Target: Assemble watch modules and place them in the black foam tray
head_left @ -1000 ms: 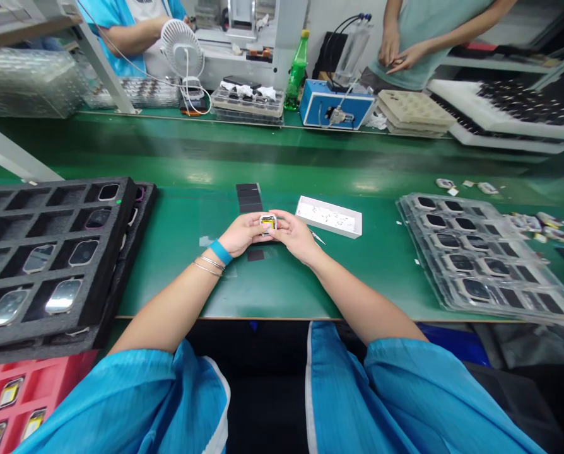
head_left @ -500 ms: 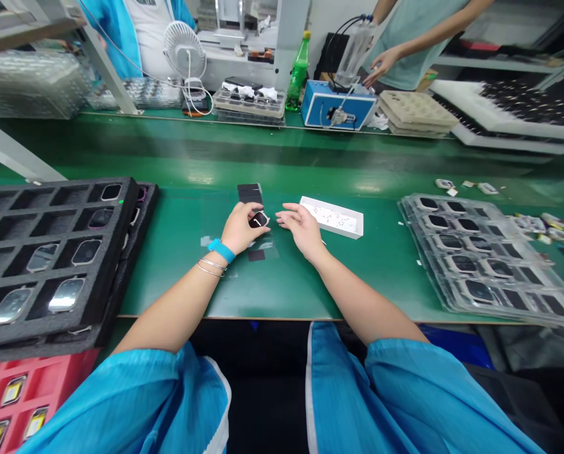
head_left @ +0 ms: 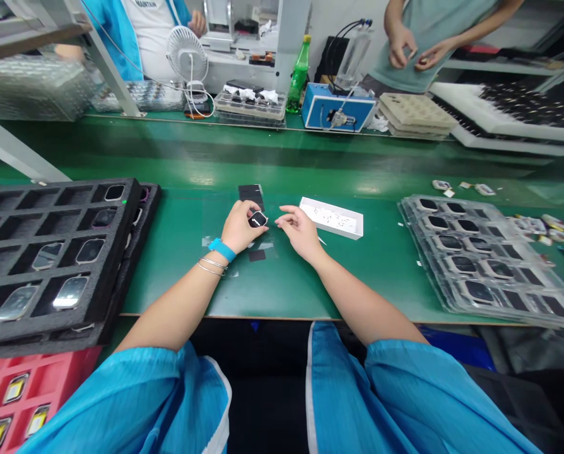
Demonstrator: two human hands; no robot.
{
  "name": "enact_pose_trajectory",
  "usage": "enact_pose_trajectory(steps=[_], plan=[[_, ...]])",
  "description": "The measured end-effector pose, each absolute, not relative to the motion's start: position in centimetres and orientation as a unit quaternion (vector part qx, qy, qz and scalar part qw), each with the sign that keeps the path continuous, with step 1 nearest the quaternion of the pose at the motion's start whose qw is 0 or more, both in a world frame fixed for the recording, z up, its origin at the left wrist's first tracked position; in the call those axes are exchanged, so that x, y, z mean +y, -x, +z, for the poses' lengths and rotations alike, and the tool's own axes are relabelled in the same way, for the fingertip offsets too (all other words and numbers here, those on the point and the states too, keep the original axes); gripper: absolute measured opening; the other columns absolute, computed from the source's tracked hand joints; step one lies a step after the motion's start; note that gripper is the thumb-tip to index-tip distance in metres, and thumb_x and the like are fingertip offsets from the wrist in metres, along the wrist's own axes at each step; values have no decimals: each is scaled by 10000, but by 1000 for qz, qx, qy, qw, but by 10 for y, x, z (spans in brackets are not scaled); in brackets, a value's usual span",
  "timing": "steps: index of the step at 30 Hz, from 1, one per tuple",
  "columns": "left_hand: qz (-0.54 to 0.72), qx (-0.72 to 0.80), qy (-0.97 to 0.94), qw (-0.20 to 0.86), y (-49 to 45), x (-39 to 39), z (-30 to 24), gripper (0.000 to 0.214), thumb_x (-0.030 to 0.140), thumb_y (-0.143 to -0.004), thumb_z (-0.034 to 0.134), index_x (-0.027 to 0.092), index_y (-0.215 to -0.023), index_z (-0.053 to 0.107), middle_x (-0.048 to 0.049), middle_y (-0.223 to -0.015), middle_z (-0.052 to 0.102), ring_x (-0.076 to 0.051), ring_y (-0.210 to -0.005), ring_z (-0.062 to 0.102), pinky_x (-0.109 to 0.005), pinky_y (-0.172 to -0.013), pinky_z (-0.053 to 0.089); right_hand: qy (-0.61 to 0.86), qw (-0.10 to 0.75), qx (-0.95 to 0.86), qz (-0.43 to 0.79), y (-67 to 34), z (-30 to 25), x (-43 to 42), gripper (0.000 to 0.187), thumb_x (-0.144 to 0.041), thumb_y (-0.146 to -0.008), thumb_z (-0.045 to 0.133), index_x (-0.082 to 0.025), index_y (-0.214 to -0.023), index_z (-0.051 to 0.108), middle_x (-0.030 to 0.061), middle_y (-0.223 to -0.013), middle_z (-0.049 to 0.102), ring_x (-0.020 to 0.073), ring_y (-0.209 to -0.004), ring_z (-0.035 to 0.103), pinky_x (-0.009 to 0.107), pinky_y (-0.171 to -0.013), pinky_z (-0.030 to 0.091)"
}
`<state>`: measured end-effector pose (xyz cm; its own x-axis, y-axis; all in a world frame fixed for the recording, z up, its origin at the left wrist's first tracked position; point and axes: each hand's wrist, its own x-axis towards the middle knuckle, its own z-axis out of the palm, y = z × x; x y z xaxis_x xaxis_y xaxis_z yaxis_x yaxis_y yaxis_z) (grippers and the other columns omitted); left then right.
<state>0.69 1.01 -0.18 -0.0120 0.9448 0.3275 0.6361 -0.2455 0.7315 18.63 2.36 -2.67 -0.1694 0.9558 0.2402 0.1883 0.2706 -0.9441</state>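
My left hand (head_left: 238,228) grips a small watch body (head_left: 258,219) with its dark glass face up, just above the green mat (head_left: 272,277). My right hand (head_left: 297,228) hovers a little to the right of it, thumb and forefinger pinched together on something I cannot make out. A small black square (head_left: 257,255) lies on the mat below my hands. Black pads (head_left: 250,193) lie just beyond my left hand. A shallow white tray (head_left: 331,217) with tiny parts sits to the right of my right hand.
A black foam tray (head_left: 50,252) with several watch bodies stands at the left, above a red tray (head_left: 7,391). Clear blister trays (head_left: 481,258) of watch bodies lie at the right. Behind a green conveyor (head_left: 282,154), two other people work near a fan (head_left: 186,53), a green bottle (head_left: 298,69) and a blue box (head_left: 336,107).
A second ago both hands held the watch body with its yellow back up. Now it is face up in my left hand alone, and my right hand has drawn away and pinched shut.
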Motion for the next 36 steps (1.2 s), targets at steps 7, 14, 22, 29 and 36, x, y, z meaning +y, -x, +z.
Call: enact_pose_trajectory(steps=[7,14,22,29,36], plan=[[412,586,-677,168,-6,10,-4,448,106,-590,834,182,-937,562,12,-841,495,-151,-772,532,-289,-740,449,455,463,-657,384,-187,-28,27,347,-322,-794,580,-199,-1117,565,27,-836,709,175,-778,674,364,-793,535],[450,585,-662,129,-4,6,8,397,121,-636,813,176,-939,563,-28,-934,534,-174,-853,551,-308,-792,467,467,465,-653,375,-190,-25,27,385,-378,-753,613,-199,-1092,578,34,-811,717,193,-754,688,393,-786,550],[444,618,-648,-4,56,-69,63,351,239,-743,763,181,-1036,578,-59,-1000,565,-204,-921,566,-317,-812,476,471,446,-657,383,-190,-25,25,413,-428,-723,639,-214,-1071,578,44,-786,712,224,-769,702,406,-769,559],[329,783,-519,-101,197,-90,109,328,295,-710,771,175,-985,639,-52,-933,595,-228,-922,576,-349,-863,461,479,420,-659,401,-184,-25,21,443,-454,-691,645,-214,-1059,585,55,-782,714,245,-772,707,451,-801,558],[179,903,-390,-17,285,-63,97,343,351,-624,821,186,-893,688,-94,-962,706,-295,-996,641,-371,-884,484,492,425,-649,396,-186,-23,22,470,-490,-671,643,-200,-1038,591,50,-748,702,247,-747,704,479,-834,552]])
